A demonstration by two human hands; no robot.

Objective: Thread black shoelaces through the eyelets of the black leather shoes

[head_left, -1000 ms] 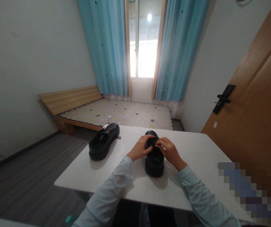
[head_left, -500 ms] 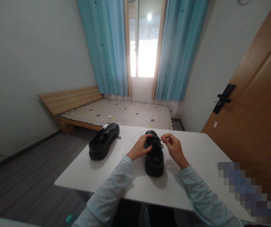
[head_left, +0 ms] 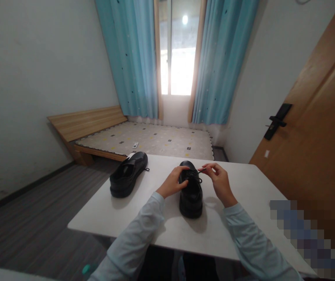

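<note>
Near the middle of the white table (head_left: pixel 243 195), a little towards its near edge, stands a black shoe (head_left: pixel 191 195) with its toe pointing at the far edge and its heel towards the person. Its black lace (head_left: pixel 200 171) runs up from the eyelets on the right side into the right hand (head_left: pixel 220 181), which is raised just above and to the right of the shoe's front and pinches the lace end between thumb and forefinger, the other fingers loosely curled. On the other flank, the left hand (head_left: pixel 171 182) rests against the left side of the shoe's front, its fingers bent over the laced part and touching it; whether they grip a lace there cannot be told. Both arms come in from the near edge in pale long sleeves. A second black shoe (head_left: pixel 128 175) lies well apart, close to the table's far left corner, toe towards that corner, with a short lace end trailing beside it. Beyond the table are a low wooden bed (head_left: pixel 144 138), blue curtains (head_left: pixel 132 58) round a bright window, and a wooden door (head_left: pixel 316 128) on the right
</note>
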